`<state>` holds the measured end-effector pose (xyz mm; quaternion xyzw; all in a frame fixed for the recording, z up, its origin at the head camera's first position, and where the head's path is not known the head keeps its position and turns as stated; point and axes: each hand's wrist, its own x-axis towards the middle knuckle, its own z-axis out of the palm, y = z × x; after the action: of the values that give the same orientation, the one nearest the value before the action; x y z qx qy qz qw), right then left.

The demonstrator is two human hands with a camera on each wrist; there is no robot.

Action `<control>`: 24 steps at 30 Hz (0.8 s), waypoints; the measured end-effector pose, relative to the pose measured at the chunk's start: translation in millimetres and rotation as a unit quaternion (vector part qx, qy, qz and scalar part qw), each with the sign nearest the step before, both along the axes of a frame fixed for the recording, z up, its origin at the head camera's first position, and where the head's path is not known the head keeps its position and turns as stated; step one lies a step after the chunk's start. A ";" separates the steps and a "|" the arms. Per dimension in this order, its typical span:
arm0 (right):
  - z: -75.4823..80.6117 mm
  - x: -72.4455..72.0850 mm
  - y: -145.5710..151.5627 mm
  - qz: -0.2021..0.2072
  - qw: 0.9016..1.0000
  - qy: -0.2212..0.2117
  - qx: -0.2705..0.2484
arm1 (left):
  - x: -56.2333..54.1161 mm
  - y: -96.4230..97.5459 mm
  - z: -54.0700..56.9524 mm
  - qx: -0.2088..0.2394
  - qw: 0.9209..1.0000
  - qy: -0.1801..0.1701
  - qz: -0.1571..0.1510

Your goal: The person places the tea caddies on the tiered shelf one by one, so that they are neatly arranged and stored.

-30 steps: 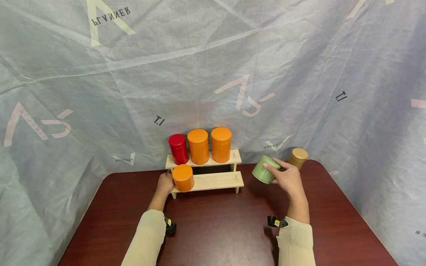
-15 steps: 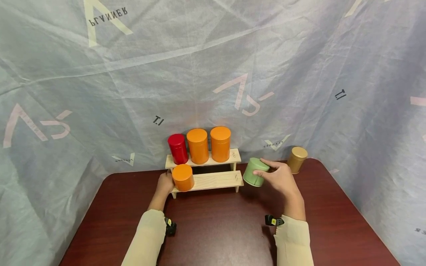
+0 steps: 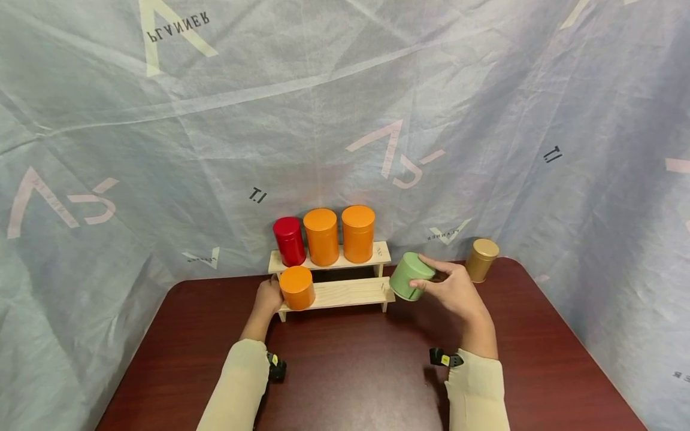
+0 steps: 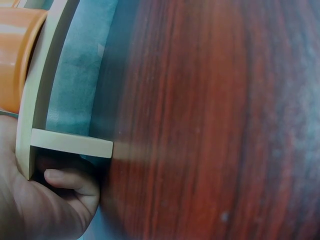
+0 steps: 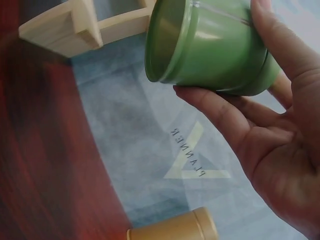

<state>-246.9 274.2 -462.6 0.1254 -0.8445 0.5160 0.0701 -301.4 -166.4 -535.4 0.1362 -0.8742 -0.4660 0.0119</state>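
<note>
My right hand holds a short green tin between thumb and fingers, slightly tilted, off the table at the right end of a two-step wooden rack. In the right wrist view the thumb and fingers span the green tin's side. My left hand grips the left end of the rack's lower step, fingers curled under the board in the left wrist view. Right beside that hand, a short orange tin stands on the lower step.
On the upper step stand a red tin and two tall orange tins. A gold tin stands at the back right of the dark red table. Grey printed cloth hangs behind and at both sides.
The right hand has carried the green tin left, from near the gold tin to the rack's right end, and the tin is less tilted. The left hand stays on the rack.
</note>
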 end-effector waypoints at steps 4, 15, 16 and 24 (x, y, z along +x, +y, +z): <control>4.4 2.0 -0.1 0.021 1.000 0.011 -0.009 | -0.6 -0.6 0.7 0.002 1.000 0.003 0.001; 7.6 3.3 -10.2 0.069 0.997 0.007 -0.029 | -1.3 -1.7 0.6 0.002 1.000 -0.006 0.004; 7.1 2.8 -11.2 0.071 0.997 0.008 -0.028 | -1.2 -1.6 0.7 0.001 1.000 -0.004 0.005; 5.0 0.5 -21.1 0.070 0.998 0.005 -0.001 | 1.0 0.5 2.4 0.001 1.000 -0.001 0.001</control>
<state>-246.4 253.0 -457.6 0.1865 -0.8328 0.5198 0.0380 -300.4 -165.9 -533.0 0.1380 -0.8737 -0.4664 0.0113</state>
